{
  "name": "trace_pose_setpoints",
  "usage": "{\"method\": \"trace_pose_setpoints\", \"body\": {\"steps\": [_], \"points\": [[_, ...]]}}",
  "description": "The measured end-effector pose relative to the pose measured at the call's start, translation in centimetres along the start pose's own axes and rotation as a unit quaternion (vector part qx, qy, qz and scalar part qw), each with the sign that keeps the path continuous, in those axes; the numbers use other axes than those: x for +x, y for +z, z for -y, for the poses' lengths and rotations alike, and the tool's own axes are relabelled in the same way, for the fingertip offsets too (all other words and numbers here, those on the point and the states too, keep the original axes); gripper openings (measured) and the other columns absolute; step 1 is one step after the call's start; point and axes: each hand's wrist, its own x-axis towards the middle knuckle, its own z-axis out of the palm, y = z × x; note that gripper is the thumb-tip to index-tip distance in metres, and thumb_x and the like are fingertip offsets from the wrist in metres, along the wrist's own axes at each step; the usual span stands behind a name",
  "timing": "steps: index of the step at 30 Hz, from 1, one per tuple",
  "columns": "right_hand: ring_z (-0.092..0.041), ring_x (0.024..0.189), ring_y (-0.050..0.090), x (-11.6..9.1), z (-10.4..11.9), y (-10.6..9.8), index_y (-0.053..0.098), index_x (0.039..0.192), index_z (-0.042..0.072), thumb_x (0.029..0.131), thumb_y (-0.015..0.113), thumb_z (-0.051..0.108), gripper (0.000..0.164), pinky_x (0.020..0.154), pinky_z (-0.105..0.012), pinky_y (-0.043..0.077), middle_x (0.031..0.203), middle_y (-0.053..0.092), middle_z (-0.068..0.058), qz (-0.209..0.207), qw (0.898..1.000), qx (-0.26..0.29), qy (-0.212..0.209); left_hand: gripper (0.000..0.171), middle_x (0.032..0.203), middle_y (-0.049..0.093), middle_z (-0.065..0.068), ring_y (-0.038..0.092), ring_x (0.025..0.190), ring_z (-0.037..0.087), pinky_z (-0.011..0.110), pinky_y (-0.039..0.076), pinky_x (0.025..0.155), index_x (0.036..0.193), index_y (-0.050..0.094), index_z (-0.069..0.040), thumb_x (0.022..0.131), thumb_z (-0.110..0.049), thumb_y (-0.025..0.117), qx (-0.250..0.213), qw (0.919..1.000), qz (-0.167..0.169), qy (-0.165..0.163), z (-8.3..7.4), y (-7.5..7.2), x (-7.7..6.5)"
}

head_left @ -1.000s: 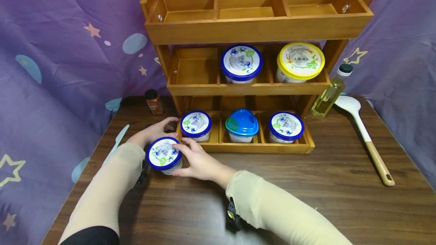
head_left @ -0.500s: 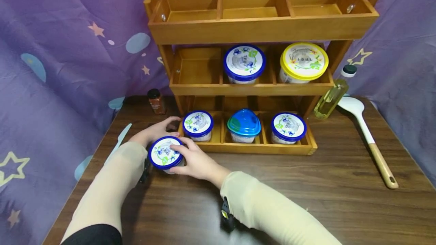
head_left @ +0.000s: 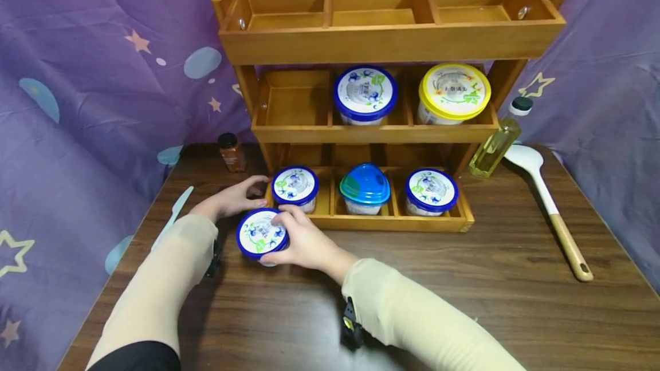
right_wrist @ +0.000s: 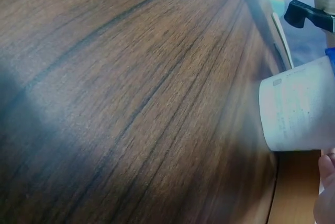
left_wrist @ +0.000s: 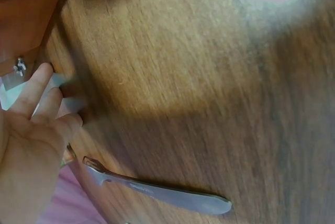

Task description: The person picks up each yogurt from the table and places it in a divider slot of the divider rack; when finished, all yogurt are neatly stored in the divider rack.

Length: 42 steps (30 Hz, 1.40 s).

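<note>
In the head view my right hand (head_left: 309, 245) grips a white tub with a blue-rimmed lid (head_left: 255, 232), thumb on the near side and fingers on the far side. The lid carries blueberry pictures; the tub's white wall (right_wrist: 298, 109) fills the right edge of the right wrist view. My left hand (head_left: 234, 198) is at the left end of the wooden rack's (head_left: 392, 225) bottom tier, its fingers extended toward the side panel in the left wrist view. Just right of it, a similar blue-lidded tub (head_left: 295, 185) sits in the bottom left compartment.
Beyond it on the bottom tier are a blue triangular-lidded tub (head_left: 365, 185) and another blue-lidded tub (head_left: 431, 189). The middle tier holds a larger blue-lidded tub (head_left: 365, 93) and a yellow-lidded tub (head_left: 455, 91). Around stand a spice jar (head_left: 232, 153), spreader knife (left_wrist: 162, 190), oil bottle (head_left: 492, 145) and ladle (head_left: 552, 210).
My right hand has brought the gripped tub a little to the right, away from my left forearm. The left hand stays at the rack's end.
</note>
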Motion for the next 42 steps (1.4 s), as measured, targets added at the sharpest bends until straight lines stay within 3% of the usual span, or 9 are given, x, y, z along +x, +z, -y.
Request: {"method": "trace_pose_setpoints", "body": {"steps": [6, 16, 25, 33, 42], "points": [[-0.031, 0.127, 0.04, 0.0, -0.3, 0.4, 0.048, 0.134, 0.016, 0.068, 0.08, 0.049, 0.081, 0.102, -0.04, 0.035, 0.14, 0.036, -0.017, 0.013, 1.0, -0.014, 0.003, 0.065, 0.132, 0.044, 0.032, 0.042, 0.123, 0.044, 0.054, 0.032, 0.101, 0.143, 0.028, -0.011, 0.091, -0.028, 0.062, -0.003, 1.0, 0.004, -0.002, -0.1, 0.1, -0.1], [-0.029, 0.128, 0.039, -0.7, -0.7, 0.2, 0.054, 0.13, 0.018, 0.072, 0.079, 0.044, 0.068, 0.102, -0.037, 0.036, 0.142, 0.034, -0.014, 0.025, 1.0, 0.013, -0.003, 0.07, 0.133, 0.044, 0.03, 0.043, 0.122, 0.042, 0.053, 0.035, 0.098, 0.144, 0.027, -0.011, 0.089, -0.037, 0.063, 0.0, 1.0, 0.004, -0.005, -0.3, 0.0, 0.0], [-0.026, 0.134, 0.031, -0.9, -1.4, -0.1, 0.054, 0.128, 0.017, 0.07, 0.081, 0.041, 0.068, 0.105, -0.037, 0.032, 0.147, 0.03, -0.01, 0.048, 0.998, 0.033, -0.028, 0.068, 0.141, 0.036, 0.027, 0.041, 0.125, 0.041, 0.053, 0.035, 0.099, 0.144, 0.027, -0.01, 0.09, -0.032, 0.063, -0.014, 0.9999, 0.008, 0.0, -0.2, -0.1, 0.0], [-0.029, 0.135, 0.029, -0.9, -1.4, 0.2, 0.045, 0.139, 0.018, 0.069, 0.082, 0.042, 0.082, 0.105, -0.038, 0.031, 0.148, 0.027, -0.013, 0.063, 0.997, 0.029, -0.026, 0.068, 0.138, 0.039, 0.029, 0.041, 0.125, 0.041, 0.053, 0.034, 0.1, 0.144, 0.027, -0.009, 0.09, -0.033, 0.063, -0.004, 1.0, 0.008, 0.003, -0.1, -0.2, 0.0], [-0.026, 0.133, 0.034, -0.9, -1.4, -0.2, 0.041, 0.142, 0.013, 0.066, 0.084, 0.042, 0.091, 0.105, -0.036, 0.032, 0.146, 0.032, -0.01, 0.04, 0.998, 0.025, -0.036, 0.068, 0.134, 0.042, 0.03, 0.041, 0.124, 0.041, 0.054, 0.033, 0.1, 0.144, 0.027, -0.01, 0.09, -0.034, 0.062, 0.002, 1.0, 0.007, -0.005, -0.2, -0.3, 0.0]]}}
